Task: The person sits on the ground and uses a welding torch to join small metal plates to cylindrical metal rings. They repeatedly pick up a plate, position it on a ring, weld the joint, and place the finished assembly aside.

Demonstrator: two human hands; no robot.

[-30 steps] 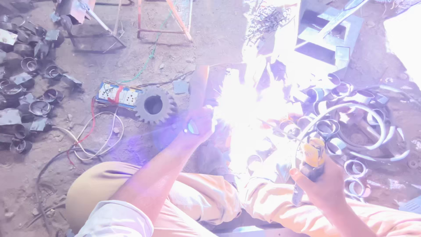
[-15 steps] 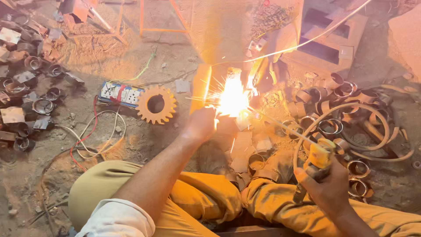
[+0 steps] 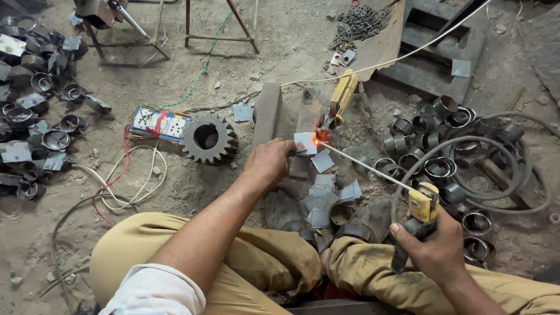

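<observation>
My right hand [image 3: 433, 249] grips a yellow welding electrode holder [image 3: 422, 205]. Its thin rod [image 3: 361, 165] reaches up-left to a glowing orange spot [image 3: 318, 140]. My left hand [image 3: 269, 161] holds a small square steel plate [image 3: 305, 143] against a ring piece at that hot spot. Under them lie two flat steel bars [image 3: 267, 114]. Several loose square plates [image 3: 326, 189] sit between my knees and the weld. My legs in tan trousers [image 3: 256, 256] fill the bottom of the view.
A large gear [image 3: 209, 139] and a socket strip [image 3: 160, 122] lie left of the bars. Finished ring pieces pile at the far left [image 3: 35, 116] and short steel rings at the right [image 3: 443, 140]. Cables [image 3: 478, 146] loop around them. A yellow clamp [image 3: 342, 93] sits behind.
The bright arc and sparks have died out, leaving only a small orange glow. Both hands stay almost where they were.
</observation>
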